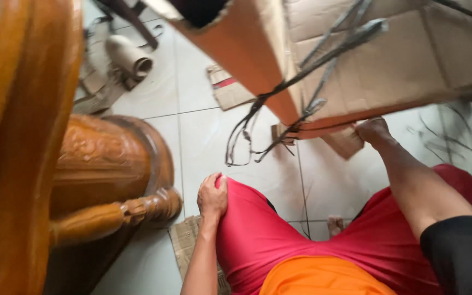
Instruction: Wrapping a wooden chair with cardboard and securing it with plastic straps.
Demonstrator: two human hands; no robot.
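Left hand (pixel 212 196) resting palm-down on the left knee, fingers curled loosely over the red shorts (pixel 279 235), holding nothing. Right hand (pixel 372 131) reaching forward and up, fingers closed on the lower edge of a large cardboard box (pixel 389 60); fingertips hidden behind the cardboard. Box tilted, lifted above the tiled floor (pixel 203 136), spreading up and to both sides of the right hand across the top of the view. Dark straps (pixel 279 104) trailing from the box, hanging down between the two hands, loose ends looping just above the floor. Small cardboard scrap (pixel 345 143) just left of the right hand, under the box edge. Carved wooden chair (pixel 99 180) close by on the far side of the left hand, its turned armrest ending near the wrist. Flattened cardboard sheet (pixel 184 246) on the floor beneath the left forearm. Farther ahead of the left hand, a pale cardboard tube (pixel 129 54) lying among scraps. Another flat cardboard piece (pixel 228 87) on the tiles under the box's near corner. Orange shirt (pixel 318 276) at the bottom edge.
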